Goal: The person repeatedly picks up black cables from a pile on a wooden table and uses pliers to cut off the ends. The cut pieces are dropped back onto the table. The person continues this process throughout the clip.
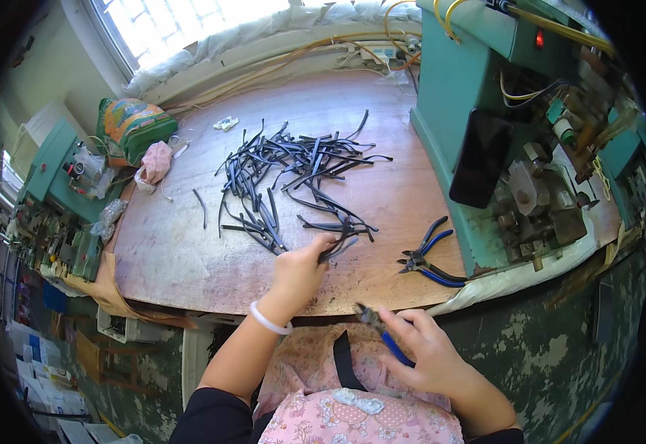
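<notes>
Now your left hand (298, 272) reaches out over the bench (182, 251), fingers pinched shut on a black strip (337, 246) at the near edge of the pile of strips (293, 174). Your right hand (423, 355) sits close to your lap, fingers curled around blue-handled pliers (382, 333), whose tip points up and left. A second pair of pliers (428, 259) lies on the bench just right of the strip, beside the green machine (456, 81). A white bracelet (267, 320) circles your left wrist.
</notes>
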`<state>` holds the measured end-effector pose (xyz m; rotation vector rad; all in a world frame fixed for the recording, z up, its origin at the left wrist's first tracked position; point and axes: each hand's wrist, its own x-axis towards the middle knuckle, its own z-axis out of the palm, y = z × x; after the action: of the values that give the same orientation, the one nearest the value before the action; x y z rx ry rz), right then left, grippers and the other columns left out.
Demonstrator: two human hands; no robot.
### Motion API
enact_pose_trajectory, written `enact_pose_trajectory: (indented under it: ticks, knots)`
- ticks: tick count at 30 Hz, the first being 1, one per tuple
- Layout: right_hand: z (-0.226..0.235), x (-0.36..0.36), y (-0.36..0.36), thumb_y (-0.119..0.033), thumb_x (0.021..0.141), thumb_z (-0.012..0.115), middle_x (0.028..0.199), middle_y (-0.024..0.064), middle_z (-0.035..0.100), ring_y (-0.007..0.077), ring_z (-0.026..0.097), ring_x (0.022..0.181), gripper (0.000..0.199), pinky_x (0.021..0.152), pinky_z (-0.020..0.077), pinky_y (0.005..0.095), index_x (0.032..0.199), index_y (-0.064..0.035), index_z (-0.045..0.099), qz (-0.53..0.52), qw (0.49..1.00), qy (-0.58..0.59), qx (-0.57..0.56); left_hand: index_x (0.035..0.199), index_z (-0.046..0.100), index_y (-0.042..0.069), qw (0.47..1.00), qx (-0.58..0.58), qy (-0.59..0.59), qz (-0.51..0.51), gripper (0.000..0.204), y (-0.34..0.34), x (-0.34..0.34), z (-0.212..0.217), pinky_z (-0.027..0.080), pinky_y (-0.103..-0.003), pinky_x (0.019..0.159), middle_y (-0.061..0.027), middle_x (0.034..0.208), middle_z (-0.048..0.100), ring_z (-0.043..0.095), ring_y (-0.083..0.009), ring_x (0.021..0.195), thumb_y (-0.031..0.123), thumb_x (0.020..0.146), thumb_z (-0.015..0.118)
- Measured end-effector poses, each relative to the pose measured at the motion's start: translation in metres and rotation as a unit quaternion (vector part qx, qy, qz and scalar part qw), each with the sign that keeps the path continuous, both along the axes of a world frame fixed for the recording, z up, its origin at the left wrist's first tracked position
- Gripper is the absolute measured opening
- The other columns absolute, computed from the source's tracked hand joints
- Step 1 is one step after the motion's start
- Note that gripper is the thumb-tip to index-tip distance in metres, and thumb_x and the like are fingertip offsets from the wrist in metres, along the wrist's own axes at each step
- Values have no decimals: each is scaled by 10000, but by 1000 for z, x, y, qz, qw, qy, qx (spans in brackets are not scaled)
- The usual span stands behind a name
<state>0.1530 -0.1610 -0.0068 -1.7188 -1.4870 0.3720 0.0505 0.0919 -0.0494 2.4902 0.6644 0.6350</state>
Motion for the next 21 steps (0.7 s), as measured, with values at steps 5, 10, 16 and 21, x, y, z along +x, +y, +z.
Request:
enact_pose_trajectory:
  ticks: [5,10,16,21]
  knots:
    - [-1,9,3,-319,819,745,1056,146,518,252,562,867,904,795,472,347,1551,-88,268,-7,983,166,-84,1053,636,47,940,-332,-81,14,251,-13,-12,38,415,-220,585,27,782,626,465,-50,625,238,915,722]
    - [1,1,6,-326,778,771,1010,129,507,279,552,862,887,739,469,364,1526,-113,344,-17,984,161,-80,958,602,58,831,-538,-131,-51,320,-26,-20,56,327,-183,506,65,719,502,420,-25,583,373,954,661]
    - [10,0,8,-248,733,759,1064,90,524,271,545,940,601,797,428,404,1320,-231,629,-3,982,-189,25,740,440,122,742,-637,-139,-157,468,-31,-25,62,210,-211,375,26,621,412,264,-33,422,474,1046,409]
    - [23,-2,8,-208,697,744,1046,69,523,241,535,931,605,811,415,392,1294,-249,648,4,977,-213,21,731,429,126,707,-665,-150,-188,469,-32,-27,62,220,-210,369,18,609,416,271,-43,431,468,1050,396]
